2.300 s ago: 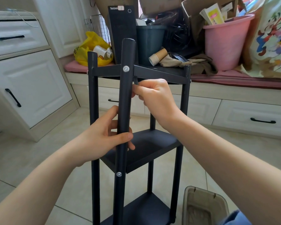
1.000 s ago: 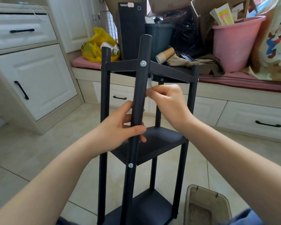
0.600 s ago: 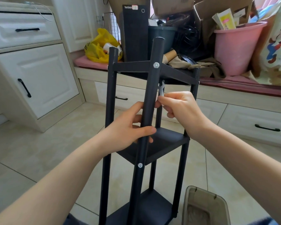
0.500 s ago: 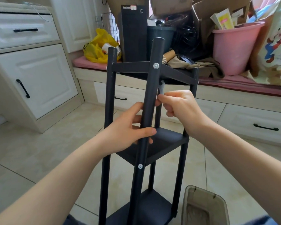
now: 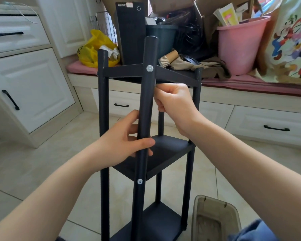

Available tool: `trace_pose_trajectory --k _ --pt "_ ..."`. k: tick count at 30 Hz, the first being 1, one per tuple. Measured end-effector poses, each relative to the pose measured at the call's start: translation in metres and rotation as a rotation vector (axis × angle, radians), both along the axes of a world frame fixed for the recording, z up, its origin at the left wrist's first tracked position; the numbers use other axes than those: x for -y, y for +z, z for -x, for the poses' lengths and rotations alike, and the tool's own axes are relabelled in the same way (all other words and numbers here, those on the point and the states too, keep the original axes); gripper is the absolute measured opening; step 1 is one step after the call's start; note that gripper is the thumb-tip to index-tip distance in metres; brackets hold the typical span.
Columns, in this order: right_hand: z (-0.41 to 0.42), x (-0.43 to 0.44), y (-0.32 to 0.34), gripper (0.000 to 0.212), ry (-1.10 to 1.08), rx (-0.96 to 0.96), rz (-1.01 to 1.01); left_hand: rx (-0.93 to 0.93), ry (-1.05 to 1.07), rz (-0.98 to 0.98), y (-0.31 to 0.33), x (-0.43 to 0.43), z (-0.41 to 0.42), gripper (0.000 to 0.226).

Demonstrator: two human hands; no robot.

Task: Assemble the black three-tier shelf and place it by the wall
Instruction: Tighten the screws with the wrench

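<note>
The black three-tier shelf (image 5: pixel 172 148) stands upright on the tiled floor right in front of me. My left hand (image 5: pixel 122 143) grips its near pole (image 5: pixel 149 101) at the height of the middle tier. My right hand (image 5: pixel 175 103) is just behind that pole, tucked under the top tier (image 5: pixel 177 76), with curled fingers pinching a small metal key that the pole and fingers hide. A silver screw head (image 5: pixel 149 68) shows on the pole at the top tier, and another (image 5: pixel 139 181) at the middle tier.
A clear plastic box (image 5: pixel 215 221) sits on the floor at the shelf's right foot. Behind is a cushioned bench (image 5: pixel 250 84) crowded with a pink bucket (image 5: pixel 240 49), a black computer tower (image 5: pixel 130 32) and a yellow bag (image 5: pixel 94 47). White cabinets (image 5: pixel 30 84) stand at left.
My right hand has risen with the small key to just under the top tier, and the key is now hidden. My left hand keeps its hold on the pole.
</note>
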State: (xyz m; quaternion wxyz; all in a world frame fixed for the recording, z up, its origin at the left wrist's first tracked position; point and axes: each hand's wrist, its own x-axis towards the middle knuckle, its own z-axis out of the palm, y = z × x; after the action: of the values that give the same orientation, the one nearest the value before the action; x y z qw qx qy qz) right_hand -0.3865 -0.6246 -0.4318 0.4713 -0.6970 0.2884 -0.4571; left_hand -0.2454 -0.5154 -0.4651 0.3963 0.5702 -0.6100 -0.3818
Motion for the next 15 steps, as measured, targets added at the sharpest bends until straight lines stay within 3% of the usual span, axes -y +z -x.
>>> trace_pose_trajectory --k 10,15 --pt "-0.016 0.007 -0.005 0.018 -0.049 -0.031 -0.028 -0.027 0.059 -0.039 0.005 -0.007 -0.014 0.037" --pt "-0.029 0.007 -0.006 0.018 -0.05 -0.009 -0.044 -0.016 0.071 -0.051 0.008 -0.009 -0.017 0.037"
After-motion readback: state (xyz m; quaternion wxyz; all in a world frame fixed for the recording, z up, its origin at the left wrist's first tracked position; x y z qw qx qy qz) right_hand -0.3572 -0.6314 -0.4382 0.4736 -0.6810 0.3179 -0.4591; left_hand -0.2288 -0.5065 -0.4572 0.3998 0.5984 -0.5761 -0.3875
